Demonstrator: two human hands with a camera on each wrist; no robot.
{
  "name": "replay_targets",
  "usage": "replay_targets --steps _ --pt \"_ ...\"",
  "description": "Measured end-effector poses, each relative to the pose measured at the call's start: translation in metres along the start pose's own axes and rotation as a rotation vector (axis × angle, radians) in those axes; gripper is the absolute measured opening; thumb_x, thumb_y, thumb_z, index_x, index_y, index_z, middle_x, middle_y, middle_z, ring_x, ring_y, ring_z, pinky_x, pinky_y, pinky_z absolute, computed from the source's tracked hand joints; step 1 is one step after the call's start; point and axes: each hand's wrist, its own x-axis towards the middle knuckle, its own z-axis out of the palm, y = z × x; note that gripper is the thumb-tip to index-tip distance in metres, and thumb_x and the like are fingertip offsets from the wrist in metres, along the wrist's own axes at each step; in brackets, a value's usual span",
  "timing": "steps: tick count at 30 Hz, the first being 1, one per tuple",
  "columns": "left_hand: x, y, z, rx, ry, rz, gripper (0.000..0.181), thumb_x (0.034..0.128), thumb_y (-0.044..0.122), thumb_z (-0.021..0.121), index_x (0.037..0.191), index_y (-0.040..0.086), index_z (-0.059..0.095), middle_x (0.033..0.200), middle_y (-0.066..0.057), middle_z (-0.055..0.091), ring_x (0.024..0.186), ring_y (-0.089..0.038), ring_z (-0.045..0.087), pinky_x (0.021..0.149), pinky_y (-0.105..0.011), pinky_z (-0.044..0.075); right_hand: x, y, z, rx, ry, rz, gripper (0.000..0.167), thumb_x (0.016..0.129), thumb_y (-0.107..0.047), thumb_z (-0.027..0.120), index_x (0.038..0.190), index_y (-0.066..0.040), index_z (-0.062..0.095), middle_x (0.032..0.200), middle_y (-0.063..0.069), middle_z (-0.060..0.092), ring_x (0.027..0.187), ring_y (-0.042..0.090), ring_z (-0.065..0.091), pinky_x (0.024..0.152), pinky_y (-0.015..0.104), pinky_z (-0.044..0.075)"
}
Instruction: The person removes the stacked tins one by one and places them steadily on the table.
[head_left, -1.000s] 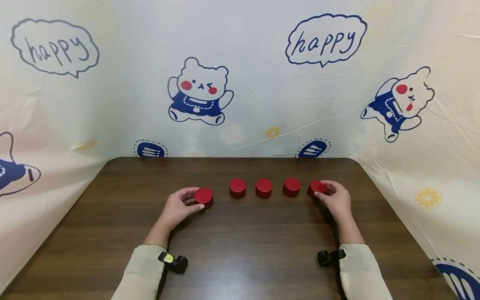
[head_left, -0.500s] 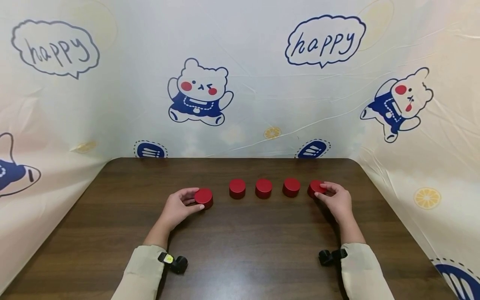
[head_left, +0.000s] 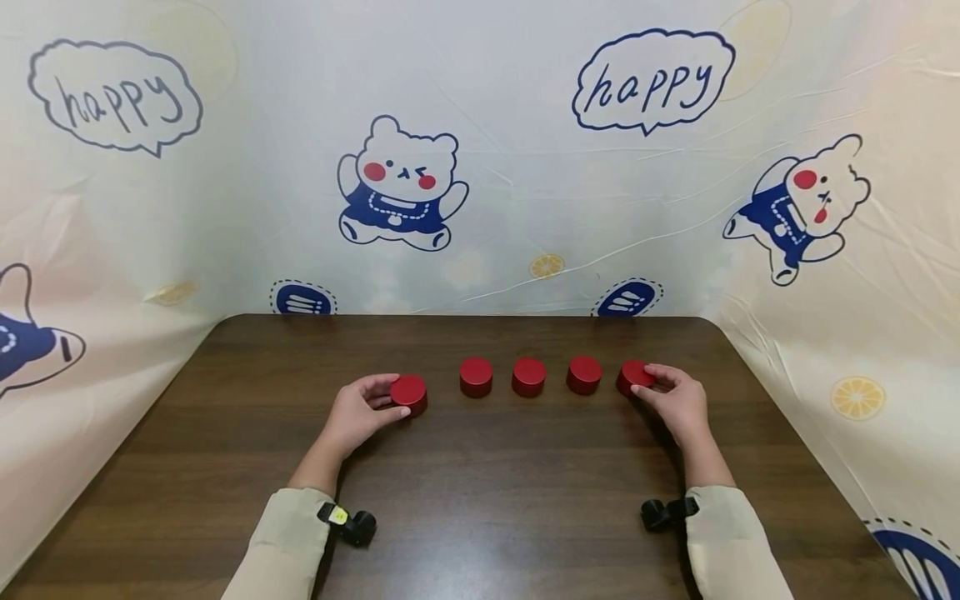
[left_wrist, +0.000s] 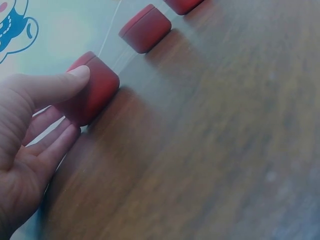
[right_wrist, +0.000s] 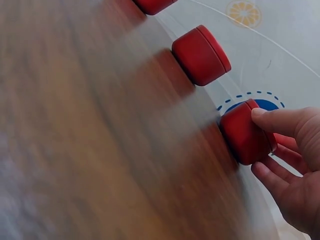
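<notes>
Five would be too exact, so several small round red tins, each with a lid seam, stand in a row across the table. My left hand grips the leftmost tin, thumb on the near side and fingers behind; in the left wrist view this tin rests on the tabletop. At the row's other end, my right hand pinches the rightmost tin between thumb and fingers. The right wrist view has that tin upright on the table, its far side partly covered by fingers.
Between the hands stand three untouched tins: a left one, a middle one and a right one. The brown wooden table ends at a printed cloth backdrop. Each wrist carries a small black camera.
The right forearm has shifted very slightly to the right. Both hands keep their hold on the end tins, and the row looks the same.
</notes>
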Motion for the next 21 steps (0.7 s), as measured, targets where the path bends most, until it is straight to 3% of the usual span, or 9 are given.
replay_targets --steps 9,21 --pt "0.0031 0.0011 0.0005 0.044 0.014 0.002 0.059 0.0763 0.017 0.085 0.129 0.004 0.06 0.123 -0.018 0.063 0.108 -0.031 0.064 0.092 -0.039 0.052 0.0006 -0.0022 -0.0046 0.004 -0.051 0.013 0.051 0.084 -0.019 0.079 0.128 0.0 0.062 0.135 0.023 0.055 0.12 0.036 0.054 0.101 0.045 0.045" --pt "0.0097 0.0021 0.0026 0.099 0.023 0.014 0.059 0.0771 0.017 0.085 0.129 0.004 0.06 0.124 -0.017 0.062 0.107 -0.031 0.065 0.091 -0.04 0.052 0.0013 -0.0015 -0.0064 -0.005 -0.055 0.012 0.05 0.084 -0.02 0.079 0.127 0.0 0.062 0.134 0.023 0.055 0.12 0.037 0.053 0.102 0.047 0.044"
